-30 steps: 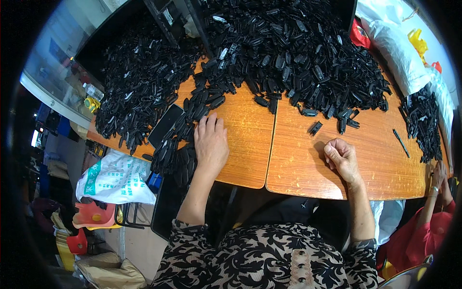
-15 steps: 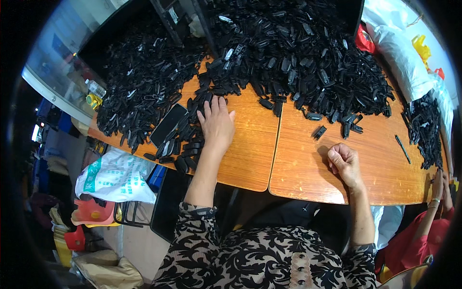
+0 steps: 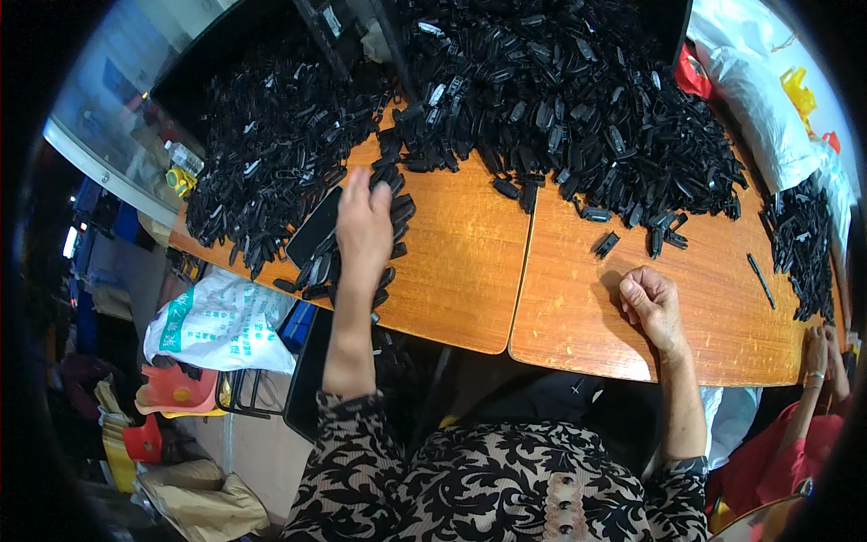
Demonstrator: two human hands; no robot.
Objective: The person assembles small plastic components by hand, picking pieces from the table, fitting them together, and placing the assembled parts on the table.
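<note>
My left hand (image 3: 364, 226) is over the left part of the wooden table (image 3: 452, 280), its fingers stretched out and slightly blurred. Small black plastic pieces (image 3: 400, 210) lie beside and under it. Close by, a dark flat slab like a phone (image 3: 313, 233) rests among more pieces. At the front of the right part, my right hand (image 3: 652, 307) rests with fingers curled and thumb pressed against them; whatever is inside, if anything, is hidden. Beyond it lie a single black piece (image 3: 606, 244) and a small cluster of black pieces (image 3: 666, 235).
A large heap of black pieces (image 3: 578, 99) covers the back, another heap (image 3: 271, 154) the left. A dark pen-like stick (image 3: 761, 280) lies at right. White sacks (image 3: 754, 117) stand behind. Another person's hands (image 3: 820, 352) are at the right edge. A bottle (image 3: 183, 160) stands far left.
My left hand has moved left and lifted its fingers away from the pieces at the pile's edge. Some pieces beside it have shifted. My right hand has stayed in place.
</note>
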